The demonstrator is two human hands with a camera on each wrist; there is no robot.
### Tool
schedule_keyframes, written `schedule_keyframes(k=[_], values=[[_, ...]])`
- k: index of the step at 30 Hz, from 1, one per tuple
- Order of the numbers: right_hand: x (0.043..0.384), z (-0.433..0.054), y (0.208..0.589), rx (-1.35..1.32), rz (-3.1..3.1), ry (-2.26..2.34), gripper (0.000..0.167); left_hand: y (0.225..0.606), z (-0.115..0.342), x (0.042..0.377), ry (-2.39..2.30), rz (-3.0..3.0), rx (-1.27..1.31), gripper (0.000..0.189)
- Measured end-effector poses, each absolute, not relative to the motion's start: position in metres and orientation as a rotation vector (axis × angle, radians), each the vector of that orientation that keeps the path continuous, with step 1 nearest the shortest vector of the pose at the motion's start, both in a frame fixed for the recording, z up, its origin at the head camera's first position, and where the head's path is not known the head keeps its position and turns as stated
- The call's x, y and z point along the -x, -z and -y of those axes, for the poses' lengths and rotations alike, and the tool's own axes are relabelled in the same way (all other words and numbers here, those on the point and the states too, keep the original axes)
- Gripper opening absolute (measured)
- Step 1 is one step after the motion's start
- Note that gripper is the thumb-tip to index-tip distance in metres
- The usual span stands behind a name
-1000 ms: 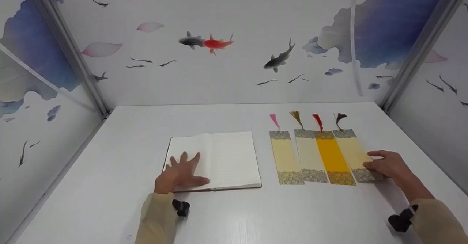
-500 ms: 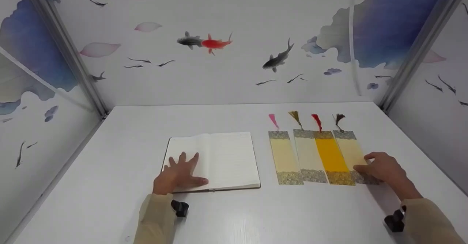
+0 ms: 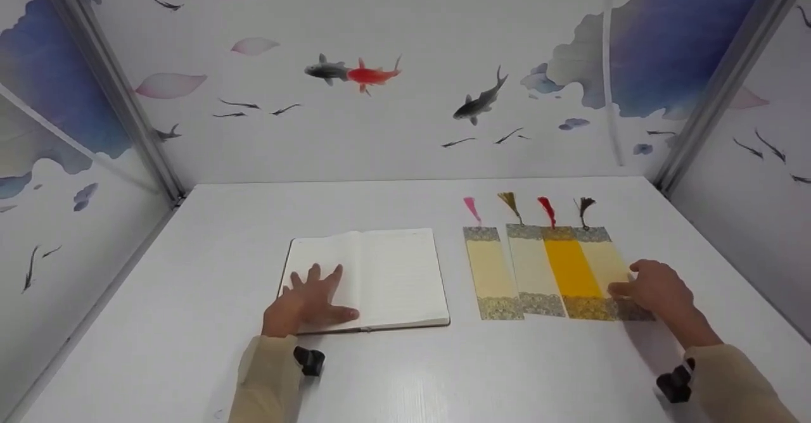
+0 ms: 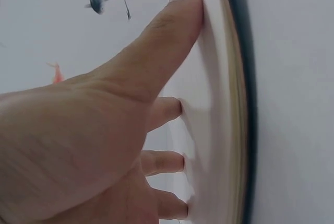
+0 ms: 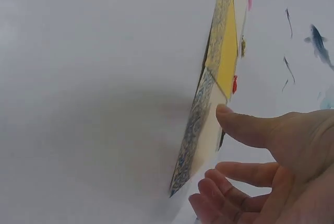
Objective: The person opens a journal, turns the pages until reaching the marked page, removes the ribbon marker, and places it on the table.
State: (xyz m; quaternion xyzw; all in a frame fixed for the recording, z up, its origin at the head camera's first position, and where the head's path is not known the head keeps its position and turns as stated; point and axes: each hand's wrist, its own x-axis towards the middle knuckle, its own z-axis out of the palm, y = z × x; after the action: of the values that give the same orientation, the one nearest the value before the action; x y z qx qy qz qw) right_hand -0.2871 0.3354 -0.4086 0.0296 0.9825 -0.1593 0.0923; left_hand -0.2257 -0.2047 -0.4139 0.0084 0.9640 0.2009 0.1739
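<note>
An open notebook (image 3: 399, 277) with pale pages lies flat on the white table. My left hand (image 3: 309, 306) rests on its left page, fingers spread and thumb near the lower edge; the left wrist view shows the fingertips (image 4: 175, 162) on the paper. To the right, my right hand (image 3: 659, 290) is at the lower right of the rightmost cream bookmark (image 3: 597, 255). Its thumb (image 5: 245, 127) touches that bookmark, with the other fingers loosely bent beside its edge. That bookmark meets a yellow-orange bookmark (image 3: 572, 268) on its left; whether they overlap is unclear.
Two more pale tasselled bookmarks, one cream (image 3: 491, 265) and one whitish (image 3: 533, 265), lie left of the yellow one. Tassels point toward the back wall (image 3: 405, 151), which is printed with fish. Side panels with metal posts (image 3: 120, 94) bound the table.
My right hand has shifted left, and the rightmost bookmark has slid left and straightened against the yellow one. My left hand stays on the notebook.
</note>
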Motion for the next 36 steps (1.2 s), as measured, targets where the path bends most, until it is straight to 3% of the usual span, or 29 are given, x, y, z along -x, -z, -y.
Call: schedule_keyframes(k=[7,22,36], values=[[0.283,-0.301,0.409,0.02,-2.967,0.589,0.064,0.414,0.209,0.225,-0.563,-2.71,-0.082,0.094],[0.273,-0.22,0.403,0.298,-2.824,1.01,0.056,0.416,0.233,0.219,-0.627,-2.727,-0.158,0.086],[0.278,-0.156,0.404,0.349,-2.675,1.18,0.048,0.422,0.245,0.213,-0.858,-2.917,0.019,0.076]])
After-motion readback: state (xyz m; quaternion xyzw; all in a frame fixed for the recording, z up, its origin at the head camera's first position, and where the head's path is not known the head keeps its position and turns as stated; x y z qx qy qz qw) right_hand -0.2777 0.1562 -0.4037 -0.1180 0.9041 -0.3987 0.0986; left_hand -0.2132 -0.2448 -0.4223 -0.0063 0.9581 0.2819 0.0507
